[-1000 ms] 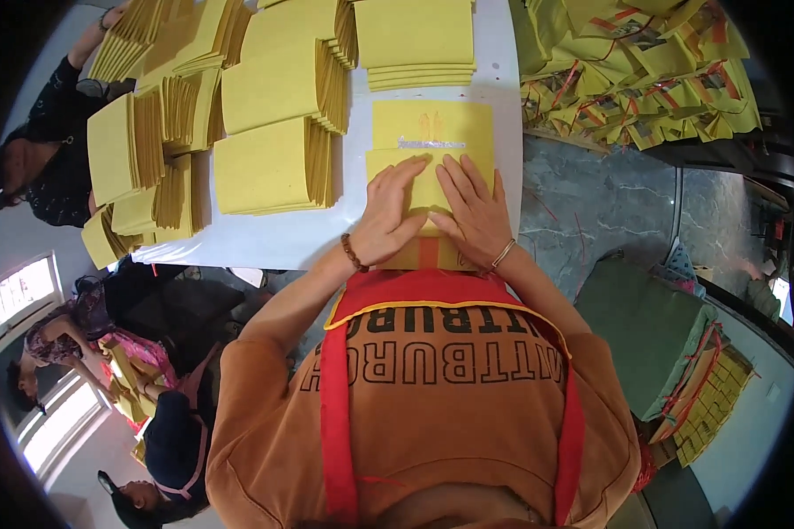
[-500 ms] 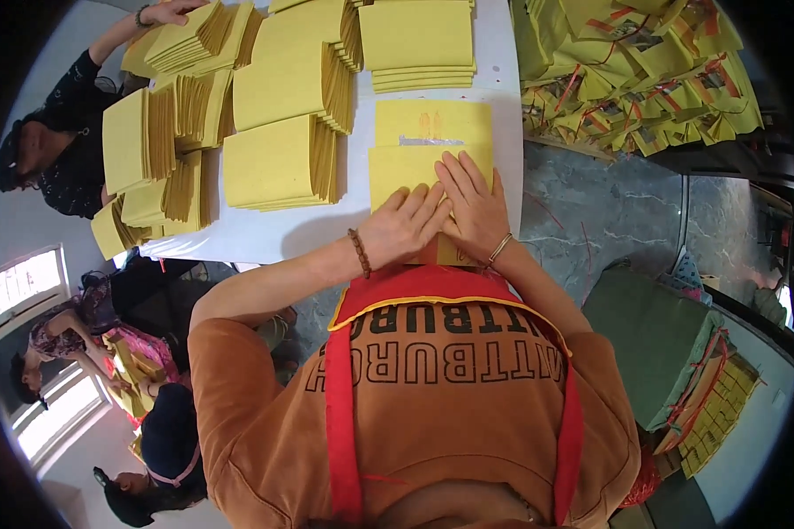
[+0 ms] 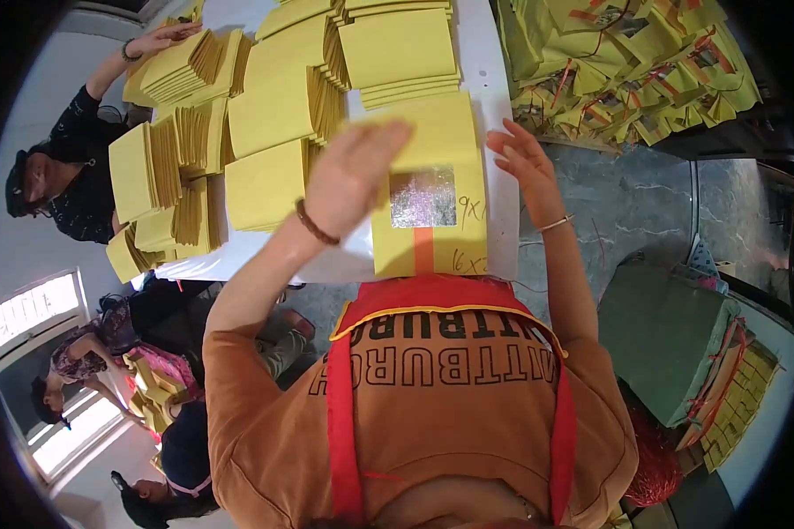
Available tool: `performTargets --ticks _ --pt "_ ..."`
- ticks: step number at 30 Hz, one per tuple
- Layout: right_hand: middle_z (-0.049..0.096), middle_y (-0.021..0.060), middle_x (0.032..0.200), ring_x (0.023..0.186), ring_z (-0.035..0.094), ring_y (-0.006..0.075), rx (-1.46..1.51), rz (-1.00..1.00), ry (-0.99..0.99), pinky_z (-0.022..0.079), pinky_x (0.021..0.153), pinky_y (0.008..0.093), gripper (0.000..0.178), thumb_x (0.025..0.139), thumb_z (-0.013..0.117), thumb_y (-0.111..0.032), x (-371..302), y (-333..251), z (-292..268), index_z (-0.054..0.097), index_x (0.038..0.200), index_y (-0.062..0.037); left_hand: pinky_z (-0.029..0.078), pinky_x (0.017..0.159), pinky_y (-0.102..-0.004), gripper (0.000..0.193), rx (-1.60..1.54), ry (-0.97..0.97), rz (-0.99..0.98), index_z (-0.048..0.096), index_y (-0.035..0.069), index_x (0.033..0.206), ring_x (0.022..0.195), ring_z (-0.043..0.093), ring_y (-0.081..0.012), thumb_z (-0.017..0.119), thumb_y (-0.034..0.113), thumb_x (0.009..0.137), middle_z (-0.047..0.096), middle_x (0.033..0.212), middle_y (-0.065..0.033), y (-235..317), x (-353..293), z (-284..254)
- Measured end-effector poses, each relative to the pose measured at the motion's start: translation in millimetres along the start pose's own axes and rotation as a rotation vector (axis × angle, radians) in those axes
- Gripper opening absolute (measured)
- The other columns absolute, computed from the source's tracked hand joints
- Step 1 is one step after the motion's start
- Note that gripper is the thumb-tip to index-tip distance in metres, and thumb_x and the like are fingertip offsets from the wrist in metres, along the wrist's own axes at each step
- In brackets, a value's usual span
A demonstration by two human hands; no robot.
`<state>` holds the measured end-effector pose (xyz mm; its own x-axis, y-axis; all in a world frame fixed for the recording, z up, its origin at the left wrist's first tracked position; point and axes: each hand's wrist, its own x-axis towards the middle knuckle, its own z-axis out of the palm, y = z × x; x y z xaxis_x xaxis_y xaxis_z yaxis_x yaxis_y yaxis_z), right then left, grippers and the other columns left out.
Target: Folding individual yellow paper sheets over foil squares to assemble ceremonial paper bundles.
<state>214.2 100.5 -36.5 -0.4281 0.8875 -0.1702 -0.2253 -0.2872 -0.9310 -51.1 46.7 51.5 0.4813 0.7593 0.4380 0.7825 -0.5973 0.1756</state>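
On the white table in front of me lies a yellow paper piece (image 3: 397, 251) with a shiny silver square (image 3: 423, 197), an orange strip (image 3: 423, 249) and handwritten marks. Its plain yellow upper part reaches toward a neat yellow stack at the back. My left hand (image 3: 348, 172) hovers over the paper's left edge, blurred by motion, fingers stretched to the right and nothing visible in them. Off the paper's right edge, my right hand (image 3: 525, 163) is raised with fingers apart and slightly bent, holding nothing.
Several stacks of folded yellow paper (image 3: 273, 106) cover the table's (image 3: 500, 79) left and back. A co-worker's hand (image 3: 163, 40) rests on one at far left. Yellow bundles with red ties (image 3: 626, 79) are piled at far right. A green-covered block (image 3: 662, 344) stands right of me.
Both hands have lifted off the paper and moved apart, the left one leftward, the right one rightward. The silver square and orange strip now show where hands and folded yellow paper were.
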Motion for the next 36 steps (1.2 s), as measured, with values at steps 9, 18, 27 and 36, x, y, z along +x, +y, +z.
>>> performTargets --ticks 9,18,27,36 --pt "0.061 -0.0004 0.107 0.1 0.056 0.0094 -0.061 0.036 0.202 0.042 0.079 0.0229 0.03 0.089 0.054 -0.018 50 36 -4 0.054 0.119 -0.0125 0.043 0.082 -0.036 0.047 0.361 0.103 -0.003 0.05 0.012 0.119 0.102 0.053 -0.0246 0.053 0.004 0.074 0.057 0.115 -0.0036 -128 63 99" --pt "0.061 0.0063 0.1 0.094 0.057 0.0164 -0.312 -0.18 0.18 0.043 0.082 0.0258 0.033 0.086 0.057 -0.016 127 37 0 0.056 0.117 -0.0058 0.041 0.084 -0.0355 0.049 0.376 -0.168 -0.108 0.045 0.015 0.126 0.105 0.051 -0.0205 0.052 0.007 0.078 0.052 0.122 -0.0007 -143 57 127" --pt "0.057 0.0115 0.109 0.091 0.058 0.0185 -0.577 -0.219 0.156 0.045 0.08 0.0268 0.037 0.086 0.055 -0.018 177 56 -6 0.054 0.12 -0.0049 0.03 0.099 -0.0456 0.066 0.223 -0.464 -0.234 0.032 0.017 0.135 0.125 0.033 -0.0257 0.059 0.024 0.075 0.035 0.138 -0.0068 -146 48 133" --pt "0.06 0.0113 0.105 0.092 0.059 0.0257 -0.759 -0.176 0.197 0.045 0.079 0.034 0.031 0.085 0.052 -0.024 179 45 1 0.062 0.111 -0.0098 0.015 0.106 -0.0523 0.092 0.225 -0.568 -0.303 0.013 0.019 0.142 0.134 0.014 -0.0297 0.069 0.029 0.069 0.013 0.147 -0.0088 -142 42 142"
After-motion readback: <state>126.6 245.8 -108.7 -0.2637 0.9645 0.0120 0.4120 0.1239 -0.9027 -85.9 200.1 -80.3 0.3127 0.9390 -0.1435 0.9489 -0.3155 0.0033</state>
